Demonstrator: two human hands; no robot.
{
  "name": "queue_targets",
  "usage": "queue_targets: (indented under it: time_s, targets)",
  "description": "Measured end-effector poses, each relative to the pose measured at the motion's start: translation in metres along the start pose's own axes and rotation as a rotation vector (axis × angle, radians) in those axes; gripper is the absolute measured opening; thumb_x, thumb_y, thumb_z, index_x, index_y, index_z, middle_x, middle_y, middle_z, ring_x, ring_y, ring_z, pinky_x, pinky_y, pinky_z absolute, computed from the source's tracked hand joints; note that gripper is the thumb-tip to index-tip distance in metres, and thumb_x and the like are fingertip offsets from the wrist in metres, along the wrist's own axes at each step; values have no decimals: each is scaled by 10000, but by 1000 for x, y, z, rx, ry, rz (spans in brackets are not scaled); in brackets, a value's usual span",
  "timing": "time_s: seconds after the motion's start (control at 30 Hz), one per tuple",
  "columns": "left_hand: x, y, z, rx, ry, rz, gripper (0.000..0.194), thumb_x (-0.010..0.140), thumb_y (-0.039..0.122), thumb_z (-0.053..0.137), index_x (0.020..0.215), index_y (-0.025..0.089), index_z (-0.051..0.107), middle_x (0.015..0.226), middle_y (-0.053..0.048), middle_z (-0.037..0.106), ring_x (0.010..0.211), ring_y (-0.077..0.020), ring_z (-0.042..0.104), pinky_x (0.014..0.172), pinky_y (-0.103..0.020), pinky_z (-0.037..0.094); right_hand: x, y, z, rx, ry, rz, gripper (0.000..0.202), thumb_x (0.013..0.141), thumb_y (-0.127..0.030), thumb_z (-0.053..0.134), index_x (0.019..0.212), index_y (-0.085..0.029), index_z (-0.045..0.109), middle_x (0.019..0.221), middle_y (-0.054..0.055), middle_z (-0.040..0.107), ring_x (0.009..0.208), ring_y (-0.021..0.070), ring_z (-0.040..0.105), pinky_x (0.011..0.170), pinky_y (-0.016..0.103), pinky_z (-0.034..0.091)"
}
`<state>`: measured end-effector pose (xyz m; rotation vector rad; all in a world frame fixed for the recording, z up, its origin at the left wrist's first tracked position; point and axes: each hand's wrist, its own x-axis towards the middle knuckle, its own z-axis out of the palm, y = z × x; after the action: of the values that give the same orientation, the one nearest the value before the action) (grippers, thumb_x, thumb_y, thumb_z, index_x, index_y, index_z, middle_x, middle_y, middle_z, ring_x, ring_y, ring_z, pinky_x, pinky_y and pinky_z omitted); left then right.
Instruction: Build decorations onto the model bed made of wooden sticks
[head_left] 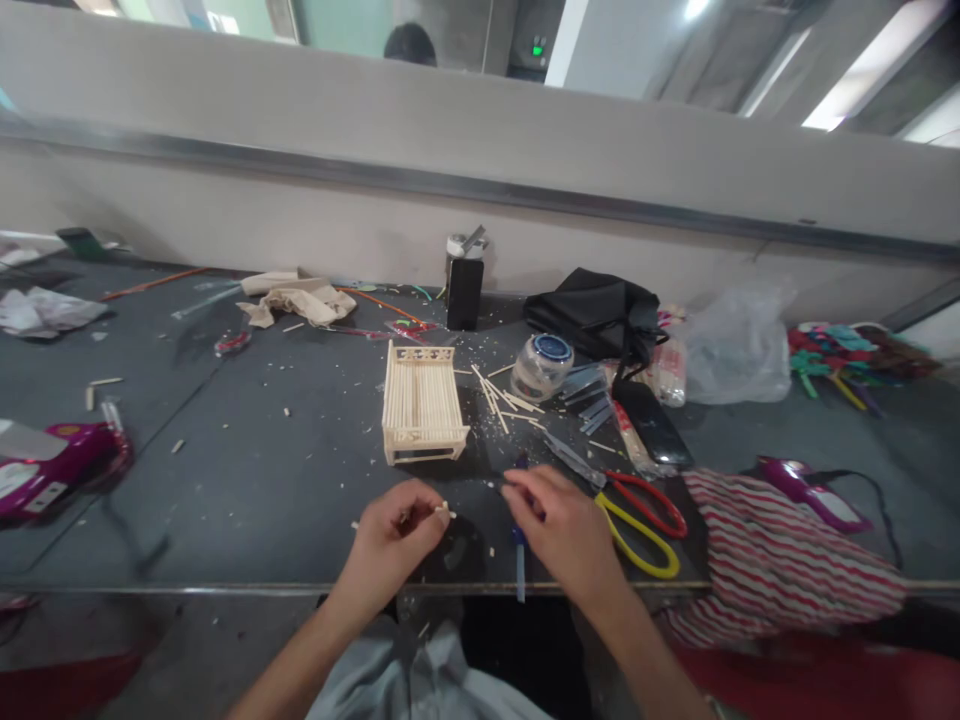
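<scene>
Left hand (397,527): we see it low over the near tabletop (247,500), forearm slanting in from the lower left, knuckles arched, thumb side turned toward the other hand.
Left fingers (420,492): curled inward, thumb and index pinched together on a small pale wooden piece (444,509) that pokes out past their tips.
Right hand (566,530): we find its back turned upward, forearm slanting in from the lower right, wrist fairly straight, pointing across at the left hand without touching it.
Right fingers (525,482): bent, thumb and index tips close together; blur there means we cannot tell whether they grip anything.
Stick-built model (424,400): it stands upright on the tabletop just beyond the left hand, apart from both hands.
Blue-handled tool (519,538): we see it beside the right hand's thumb, its flat metal end toward the near edge.
Scissors (589,472): just right of the right hand, red and yellow handles spread.
Loose sticks (493,398): scattered between the model and a blue-lidded jar (538,375).
</scene>
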<state>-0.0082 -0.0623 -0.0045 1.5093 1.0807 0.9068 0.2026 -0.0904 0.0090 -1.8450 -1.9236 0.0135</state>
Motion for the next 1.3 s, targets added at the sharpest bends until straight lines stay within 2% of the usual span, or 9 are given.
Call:
queue_targets:
  time_s: [0.1, 0.27, 0.43, 0.57, 0.73, 0.93, 1.07, 1.13, 1.3]
  targets:
    - [-2, -3, 1, 115, 7, 84, 182, 824, 279, 571, 685, 165, 595, 606, 28, 436, 564, -99, 403, 530, -208, 318, 33, 32, -6, -125, 13, 84, 214, 907, -250, 494, 965, -221, 697, 928, 43, 697, 851, 179, 631, 732, 262, 427]
    - [-2, -8, 2, 241, 6, 166, 169, 832, 266, 567, 698, 177, 619, 577, 32, 437, 523, -96, 410, 498, -202, 314, 80, 75, -3, -186, -107, 123, 141, 802, -185, 597, 726, -215, 713, 787, 42, 684, 774, 185, 612, 618, 252, 377]
    - [1, -7, 2, 340, -35, 122, 195, 863, 312, 535, 770, 184, 649, 615, 9, 538, 557, -117, 499, 523, -211, 363, 95, 85, 9, -163, -178, 134, 158, 755, -150, 580, 628, -205, 657, 688, 15, 638, 634, 147, 563, 530, 236, 302]
    - [3, 3, -3, 528, -173, 6, 194, 881, 289, 506, 865, 184, 668, 788, -36, 674, 725, -167, 616, 637, -246, 431, 97, 85, 8, -74, -189, 90, 97, 706, -144, 606, 625, -196, 622, 665, 0, 611, 624, 142, 555, 564, 231, 345]
    - [3, 9, -11, 813, -285, -81, 191, 892, 251, 474, 913, 184, 652, 906, -61, 695, 841, -218, 648, 714, -298, 446, 78, 60, -11, 89, -84, 45, 60, 804, -195, 561, 801, -190, 620, 761, 4, 645, 709, 141, 589, 689, 232, 425]
    - [-7, 5, -23, 819, -194, -87, 197, 888, 264, 494, 1019, 178, 614, 979, -70, 688, 864, -232, 647, 714, -311, 446, 14, 0, -30, 497, -164, 63, 76, 840, -284, 600, 815, -213, 617, 692, -29, 626, 596, 112, 560, 551, 194, 432]
    - [-22, 15, -23, 585, -85, 9, 223, 903, 313, 482, 1011, 189, 633, 905, -58, 677, 791, -189, 622, 692, -276, 439, -19, -26, -29, 535, -246, -19, 88, 881, -229, 566, 832, -222, 638, 714, -31, 622, 569, 95, 526, 546, 194, 423]
    - [-29, 21, -16, 381, -112, 15, 239, 895, 353, 503, 993, 194, 652, 832, -39, 660, 725, -160, 597, 652, -246, 432, -28, -33, -26, 557, -246, -108, 99, 897, -196, 548, 853, -220, 633, 767, -23, 643, 637, 98, 565, 629, 202, 453]
    - [-39, 22, 7, -26, -184, -140, 262, 860, 352, 542, 763, 142, 665, 682, -22, 592, 668, -133, 529, 611, -221, 398, -38, -41, -19, 557, -209, -286, 120, 905, -134, 525, 905, -212, 615, 821, -3, 679, 768, 124, 625, 877, 295, 459]
